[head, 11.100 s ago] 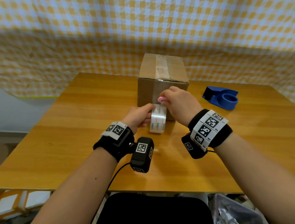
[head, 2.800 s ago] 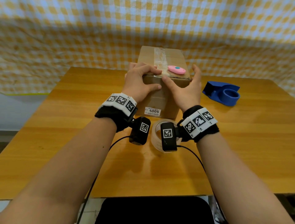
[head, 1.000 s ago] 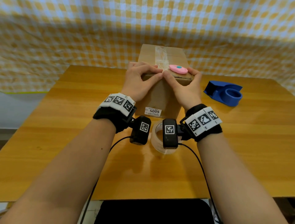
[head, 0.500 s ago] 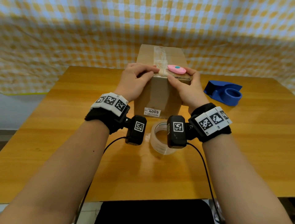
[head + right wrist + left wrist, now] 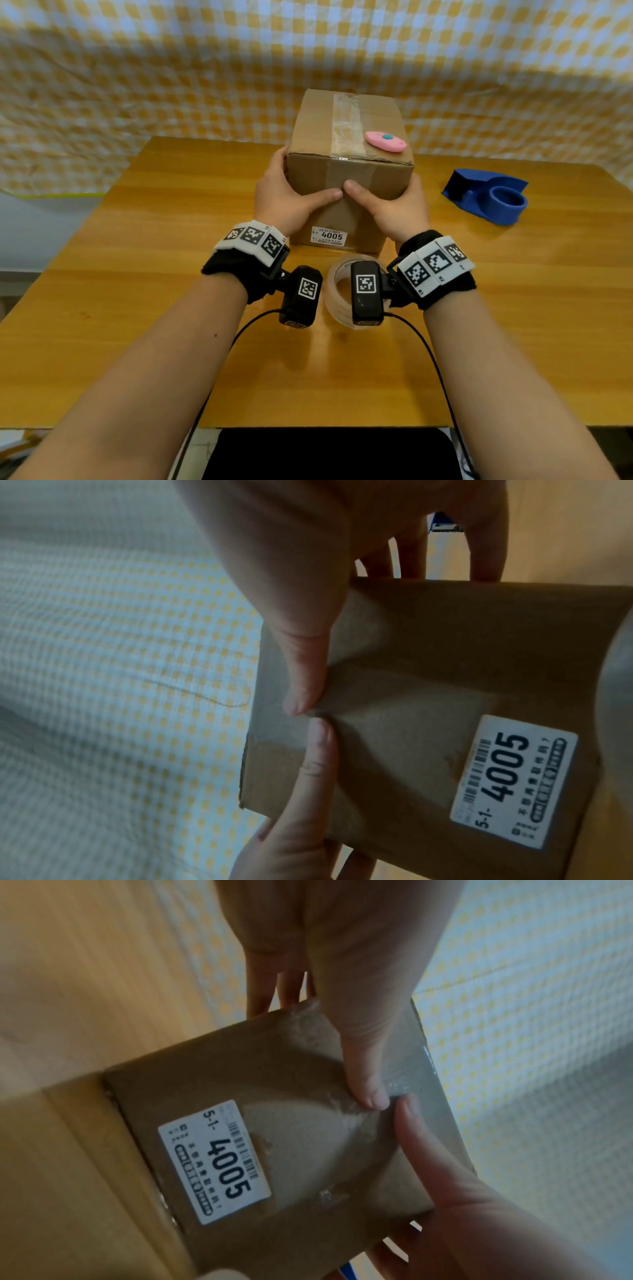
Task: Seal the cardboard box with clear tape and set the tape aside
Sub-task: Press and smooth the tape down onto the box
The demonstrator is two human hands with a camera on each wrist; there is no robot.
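Risk 1: pink cutter [image 5: 385,141] loose on box top, just beyond the right hand, near the front edge. Any tilt or shove of the cardboard box [image 5: 349,192] likely slides it off onto the worktop [image 5: 137,274].

Risk 2: tape strip [image 5: 346,130] on top looks wrinkled; end folded down the front face under the thumbs. Uneven pressing could leave bubbles or a lifted end, so a weak seal. Actual adhesion not readable from here.

Risk 3: clear tape roll [image 5: 337,291] flat on worktop right between the two wrists, half hidden behind the right wrist camera. Pulling arms back carelessly could knock it. Not yet set aside.

Left hand [image 5: 284,198]: spread wide, clasping the left front corner of the box, thumb flat across the front face, fingers [image 5: 270,993] straight along the left side.

Right hand [image 5: 394,209]: mirrored, thumb flat on the front face, fingers [image 5: 483,547] straight down the right side. Thumb tips nearly meeting mid-face, above label 4005 [image 5: 329,235].

Blue dispenser [image 5: 489,195] well right of right hand, untouched.
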